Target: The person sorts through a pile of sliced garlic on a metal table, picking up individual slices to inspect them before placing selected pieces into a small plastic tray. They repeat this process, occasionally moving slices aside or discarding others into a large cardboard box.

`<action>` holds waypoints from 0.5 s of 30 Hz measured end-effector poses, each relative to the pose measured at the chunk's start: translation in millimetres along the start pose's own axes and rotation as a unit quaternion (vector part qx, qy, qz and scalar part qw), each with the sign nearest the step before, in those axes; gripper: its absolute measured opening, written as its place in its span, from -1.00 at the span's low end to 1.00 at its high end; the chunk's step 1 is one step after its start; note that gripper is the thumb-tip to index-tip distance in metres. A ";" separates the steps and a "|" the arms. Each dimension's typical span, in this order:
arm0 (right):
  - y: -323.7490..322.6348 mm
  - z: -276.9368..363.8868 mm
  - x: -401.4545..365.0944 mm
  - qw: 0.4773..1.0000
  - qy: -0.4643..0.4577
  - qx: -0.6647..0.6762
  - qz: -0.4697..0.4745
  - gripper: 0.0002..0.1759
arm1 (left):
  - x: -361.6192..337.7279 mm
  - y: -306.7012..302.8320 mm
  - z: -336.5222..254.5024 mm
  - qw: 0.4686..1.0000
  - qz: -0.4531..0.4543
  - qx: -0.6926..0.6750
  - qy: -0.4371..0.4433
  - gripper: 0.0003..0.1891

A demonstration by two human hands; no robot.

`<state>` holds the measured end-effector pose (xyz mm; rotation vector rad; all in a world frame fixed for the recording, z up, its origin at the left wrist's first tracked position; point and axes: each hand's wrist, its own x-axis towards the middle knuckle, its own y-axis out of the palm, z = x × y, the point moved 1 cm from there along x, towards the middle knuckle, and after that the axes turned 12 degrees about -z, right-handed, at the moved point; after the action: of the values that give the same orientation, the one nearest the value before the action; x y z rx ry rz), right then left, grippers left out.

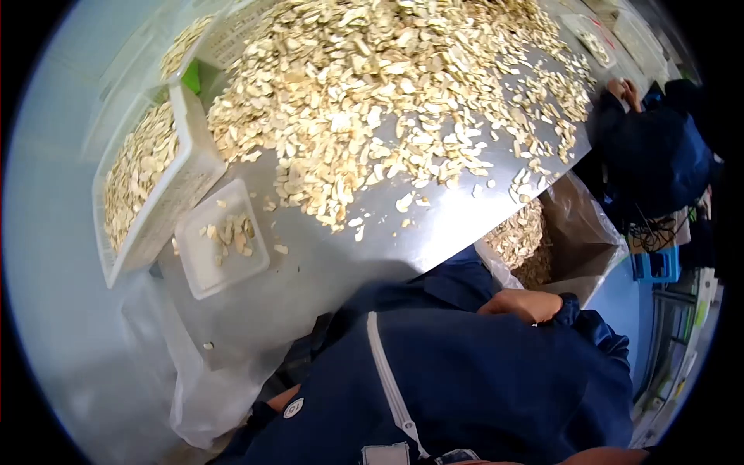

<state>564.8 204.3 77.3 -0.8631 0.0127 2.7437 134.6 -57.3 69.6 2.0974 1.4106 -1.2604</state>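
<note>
My right hand (529,305) rests against the front of my navy jacket (480,364), beside the open box of brownish slices (518,240). Its fingers are tucked out of sight, so whether it holds anything does not show. Of my left hand (284,398) only a small strip of skin appears by the jacket's left side; the fingers are hidden. A big heap of pale dried slices (372,85) covers the far part of the metal table (325,267). Nearer me on the left, a shallow white tray (200,267) has a few slices in it.
A white plastic basket (198,147) full of slices stands at the left. Clear plastic sheeting (190,387) hangs off the table's near left edge. At the right sits a co-worker in dark clothing (659,155), hands together by the table edge. A blue crate (656,266) lies beyond the box.
</note>
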 end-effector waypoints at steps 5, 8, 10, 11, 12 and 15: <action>10.7 -5.6 -16.8 0.997 -0.045 0.048 -0.040 -0.53 | 33.0 -13.0 -19.2 0.999 -0.033 0.007 -0.003 -0.63; 23.9 -15.3 -26.9 0.991 -0.083 0.095 -0.052 -0.45 | 63.6 -28.7 -38.4 0.999 -0.049 0.022 0.007 -0.63; 32.9 -42.1 -34.9 0.978 -0.137 0.142 -0.069 -0.40 | 93.7 -41.0 -59.5 0.997 -0.056 0.044 0.022 -0.63; 44.5 -66.9 -36.4 0.974 -0.103 0.196 -0.041 -0.33 | 107.8 -46.4 -71.5 0.996 -0.057 0.056 0.032 -0.64; 50.5 -101.9 -35.0 0.959 -0.229 0.160 -0.055 -0.36 | 121.2 -50.9 -84.1 0.995 -0.061 0.068 0.041 -0.64; 63.5 -152.8 -27.4 0.956 -0.236 0.171 0.000 -0.39 | 145.5 -57.0 -113.7 0.991 -0.062 0.097 0.064 -0.64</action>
<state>656.1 122.9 -37.5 -0.1087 0.3811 2.7539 159.4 129.8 28.3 2.2871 1.5498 -1.3817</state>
